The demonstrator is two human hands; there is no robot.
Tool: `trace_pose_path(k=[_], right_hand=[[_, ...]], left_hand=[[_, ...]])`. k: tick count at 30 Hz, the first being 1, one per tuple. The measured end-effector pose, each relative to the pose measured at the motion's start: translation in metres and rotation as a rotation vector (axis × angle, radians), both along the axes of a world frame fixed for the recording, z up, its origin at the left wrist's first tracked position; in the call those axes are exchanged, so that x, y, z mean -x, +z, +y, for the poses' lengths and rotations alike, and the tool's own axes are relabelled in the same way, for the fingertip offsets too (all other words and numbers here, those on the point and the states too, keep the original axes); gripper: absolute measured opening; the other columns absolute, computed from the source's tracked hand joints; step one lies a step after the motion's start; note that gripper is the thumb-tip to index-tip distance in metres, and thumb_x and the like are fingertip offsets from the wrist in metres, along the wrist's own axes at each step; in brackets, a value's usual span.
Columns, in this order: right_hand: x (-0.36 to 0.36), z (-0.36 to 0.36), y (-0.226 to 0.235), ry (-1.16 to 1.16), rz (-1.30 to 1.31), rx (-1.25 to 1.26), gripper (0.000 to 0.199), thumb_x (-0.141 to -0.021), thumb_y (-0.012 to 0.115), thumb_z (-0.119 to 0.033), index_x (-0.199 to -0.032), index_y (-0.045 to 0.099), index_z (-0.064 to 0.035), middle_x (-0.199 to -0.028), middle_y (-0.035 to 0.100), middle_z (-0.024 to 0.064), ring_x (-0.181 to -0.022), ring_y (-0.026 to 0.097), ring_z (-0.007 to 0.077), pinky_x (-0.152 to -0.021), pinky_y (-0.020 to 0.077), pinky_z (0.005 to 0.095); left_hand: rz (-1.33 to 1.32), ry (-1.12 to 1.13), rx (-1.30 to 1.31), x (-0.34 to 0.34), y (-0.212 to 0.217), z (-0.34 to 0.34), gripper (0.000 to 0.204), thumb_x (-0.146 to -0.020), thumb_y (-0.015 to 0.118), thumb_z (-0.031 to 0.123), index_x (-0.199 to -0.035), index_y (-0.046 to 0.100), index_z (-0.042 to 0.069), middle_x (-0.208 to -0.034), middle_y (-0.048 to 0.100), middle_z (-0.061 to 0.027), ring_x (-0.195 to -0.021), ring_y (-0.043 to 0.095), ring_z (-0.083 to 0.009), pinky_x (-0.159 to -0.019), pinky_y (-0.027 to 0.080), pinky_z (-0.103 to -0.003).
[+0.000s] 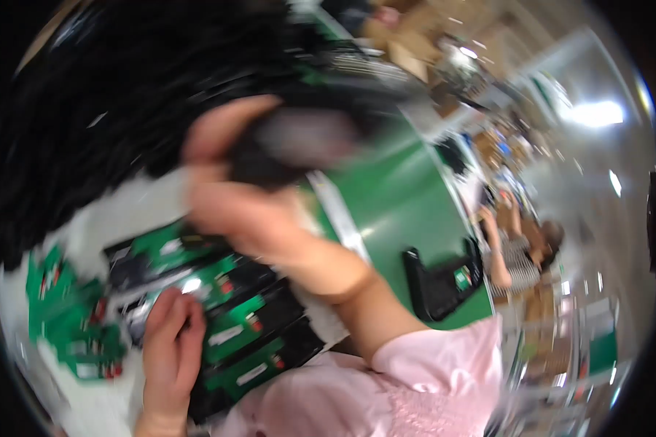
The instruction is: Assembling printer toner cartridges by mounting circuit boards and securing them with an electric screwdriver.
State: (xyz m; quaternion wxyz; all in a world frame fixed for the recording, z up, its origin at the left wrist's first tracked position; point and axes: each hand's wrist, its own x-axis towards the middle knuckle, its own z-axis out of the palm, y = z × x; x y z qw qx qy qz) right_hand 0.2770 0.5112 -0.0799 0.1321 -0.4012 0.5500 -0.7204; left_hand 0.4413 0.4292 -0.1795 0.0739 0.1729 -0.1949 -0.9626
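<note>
My right hand (226,197) is raised over the bench, fingers wrapped round a dark object (270,146). Motion smears it, so its kind does not show; it looks black, with a greyish-pink patch. Below, my left hand (171,339) has its fingers curled together at the left end of a row of black plastic housings (299,339) fitted with green circuit boards (229,331). Whatever its fingers may hold is hidden. Loose green circuit boards (73,320) lie in a heap left of that hand.
A large pile of black parts (109,109) fills the far left. On the green bench top (393,189) at right rests a U-shaped black plastic housing (444,280). Beyond the bench edge, a person in a striped top (517,269) works near boxes.
</note>
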Motion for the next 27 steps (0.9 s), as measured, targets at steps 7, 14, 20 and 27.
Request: trace_pose_path(k=[7,14,20,27], right_hand=[[-0.024,0.033,0.019,0.414,-0.003,0.371,0.029,-0.071,0.059,-0.003,-0.095,0.045,-0.0105,-0.055,0.049,-0.0055,-0.047,0.051,0.0071,-0.044,0.0381,0.0187],[-0.027,0.032,0.019,0.399,0.052,0.367,0.029,-0.07,0.061,-0.004,-0.096,0.047,-0.0092,-0.055,0.051,-0.0063,-0.046,0.051,0.0051,-0.046,0.0379,0.0171],[-0.029,0.031,0.015,0.411,0.018,0.368,0.029,-0.071,0.061,-0.005,-0.095,0.047,-0.009,-0.055,0.05,-0.0065,-0.047,0.051,0.0044,-0.048,0.0386,0.0171],[-0.017,0.003,-0.015,0.041,0.004,0.181,0.026,-0.071,0.05,-0.003,-0.096,0.045,-0.0047,-0.059,0.043,-0.0007,-0.044,0.036,0.0095,-0.046,0.0319,0.0259]], left_hand=[[0.025,-0.064,-0.105,0.014,-0.007,-0.003,0.016,-0.089,0.053,0.016,-0.098,0.055,0.003,-0.088,0.058,-0.0037,-0.078,0.057,-0.0083,-0.07,0.05,-0.019],[0.08,-0.106,-0.16,0.016,-0.01,-0.002,0.016,-0.089,0.054,0.018,-0.096,0.057,0.004,-0.087,0.06,-0.0025,-0.077,0.058,-0.0091,-0.069,0.05,-0.02],[0.16,-0.201,-0.21,0.013,-0.019,-0.001,0.021,-0.09,0.052,0.023,-0.1,0.057,0.004,-0.09,0.06,-0.0029,-0.082,0.058,-0.0103,-0.073,0.049,-0.022],[-0.12,-0.287,-0.217,0.019,0.005,0.008,0.034,-0.093,0.044,0.026,-0.112,0.049,-0.001,-0.107,0.057,-0.0146,-0.098,0.057,-0.0222,-0.089,0.046,-0.029]])
